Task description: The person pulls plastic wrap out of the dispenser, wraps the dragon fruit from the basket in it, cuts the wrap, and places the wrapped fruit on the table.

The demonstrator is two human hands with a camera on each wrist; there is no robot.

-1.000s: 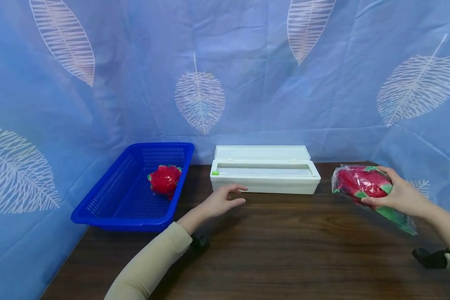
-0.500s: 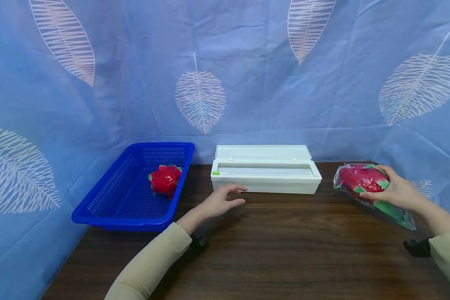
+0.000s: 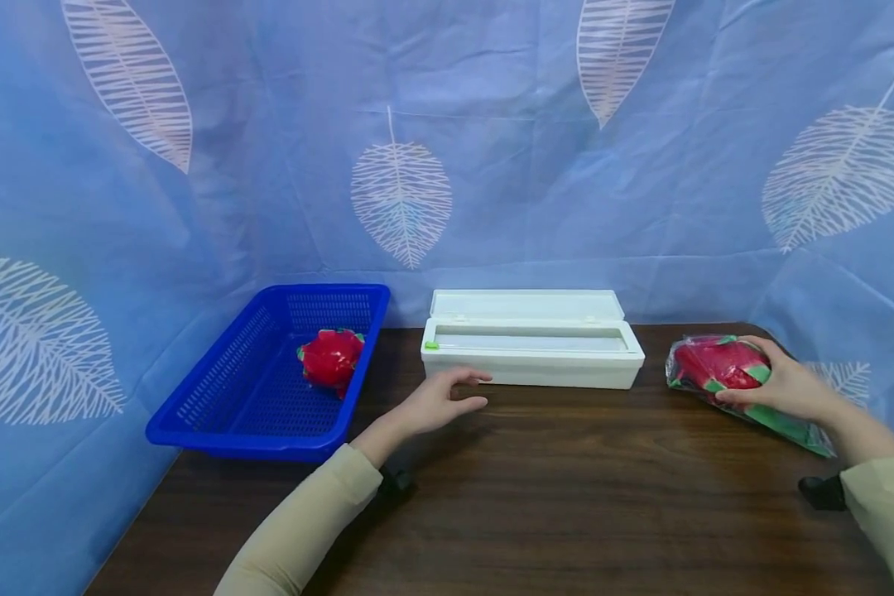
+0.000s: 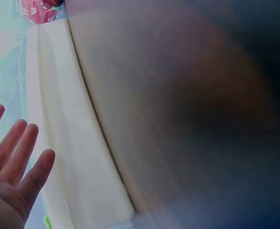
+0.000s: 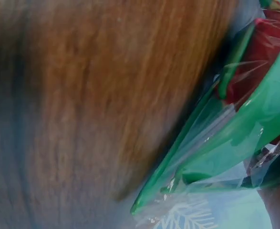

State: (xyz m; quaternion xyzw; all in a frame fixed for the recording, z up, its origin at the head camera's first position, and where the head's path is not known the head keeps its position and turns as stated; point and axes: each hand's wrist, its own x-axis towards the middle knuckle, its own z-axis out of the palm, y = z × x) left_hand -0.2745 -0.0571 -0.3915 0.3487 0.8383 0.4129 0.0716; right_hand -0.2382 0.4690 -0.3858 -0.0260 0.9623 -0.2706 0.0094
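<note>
A blue cloth (image 3: 521,207) hangs like a wall along the far side and down the left and right, lightly creased and printed with large white leaf outlines (image 3: 402,203), some with long stems. Before it is a dark brown wooden table (image 3: 566,497), its grain running left to right, its far edge close to the cloth. The light is soft and fairly even

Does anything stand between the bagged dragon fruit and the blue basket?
Yes. In the head view, the white box stands between the bagged dragon fruit, gripped by the right hand, and the blue basket. The left hand is also between them, near the box's left end.
</note>
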